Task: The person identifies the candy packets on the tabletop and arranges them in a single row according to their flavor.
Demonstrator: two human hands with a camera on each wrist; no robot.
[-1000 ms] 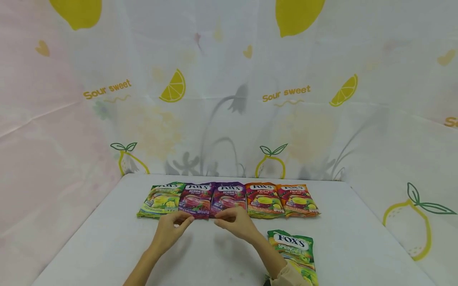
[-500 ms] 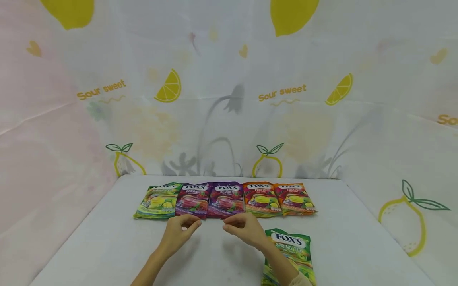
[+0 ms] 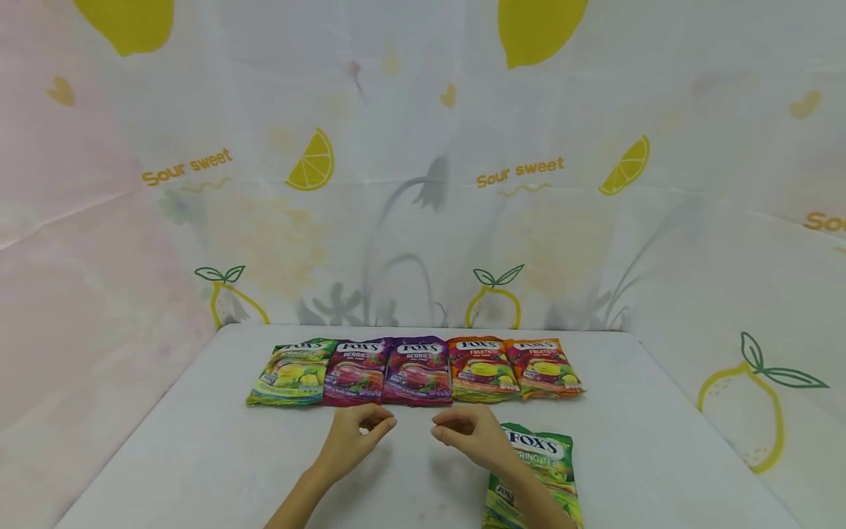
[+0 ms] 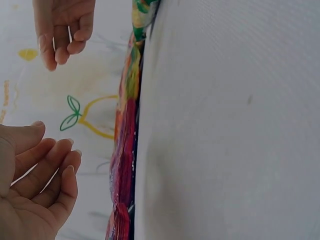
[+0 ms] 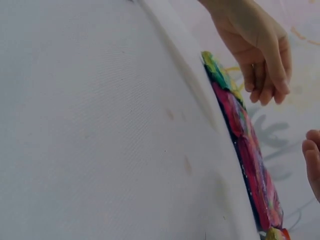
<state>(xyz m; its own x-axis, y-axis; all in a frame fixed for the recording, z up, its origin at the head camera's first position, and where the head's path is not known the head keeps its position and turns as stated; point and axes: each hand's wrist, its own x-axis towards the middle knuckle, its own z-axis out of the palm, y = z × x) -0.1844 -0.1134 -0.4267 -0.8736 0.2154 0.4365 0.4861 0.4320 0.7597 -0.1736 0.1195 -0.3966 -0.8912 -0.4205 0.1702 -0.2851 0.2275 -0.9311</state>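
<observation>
My left hand [image 3: 352,441] hovers above the white table just in front of the purple Berries candy bags [image 3: 355,373], fingers loosely bent and holding nothing. Facing it across a small gap is my right hand [image 3: 474,438], also without anything in its grasp. The second purple bag [image 3: 418,372] lies between two neighbours in the row. A green Spring Tea candy bag [image 3: 538,452] lies apart at the front right, partly hidden under my right forearm. Both wrist views show the left hand [image 4: 37,185] and the right hand [image 4: 67,25] raised off the surface.
The row at the back also has a green Spring Tea bag [image 3: 291,373] at its left end and two orange Fruits bags, one beside the purple [image 3: 485,371] and one at the right end [image 3: 545,369]. Behind the table [image 3: 198,455] hangs a lemon-print cloth [image 3: 396,147].
Both hands have drawn back from the lower edges of the purple bags toward the front and shifted right. The bags show no clear movement of their own; the head view has turned slightly.
</observation>
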